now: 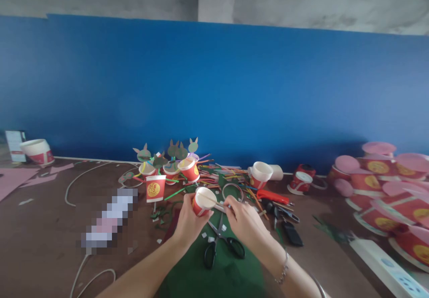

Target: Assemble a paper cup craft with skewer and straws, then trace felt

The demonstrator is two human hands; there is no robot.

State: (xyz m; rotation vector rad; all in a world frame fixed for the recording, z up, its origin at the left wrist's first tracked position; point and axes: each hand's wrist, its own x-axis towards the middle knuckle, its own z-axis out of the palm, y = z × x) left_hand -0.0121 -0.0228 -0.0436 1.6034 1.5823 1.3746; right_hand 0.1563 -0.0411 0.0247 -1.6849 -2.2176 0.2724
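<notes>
My left hand [188, 221] is wrapped round a small red paper cup [203, 201] with a white inside, held tilted above the table. My right hand [241, 218] pinches a thin strip [214, 201] that lies across the cup's rim. Black-handled scissors [221, 241] lie under my hands on a dark green sheet [214, 271]. Behind stand several red cups with green rabbit-shaped cutouts [174, 160] on sticks.
Coloured paper strips [221, 175] litter the middle. A red utility knife [272, 197] and dark tools lie to the right. Red cups with pink discs [385, 177] pile at far right, next to a white power strip [385, 262]. A blue wall panel stands behind.
</notes>
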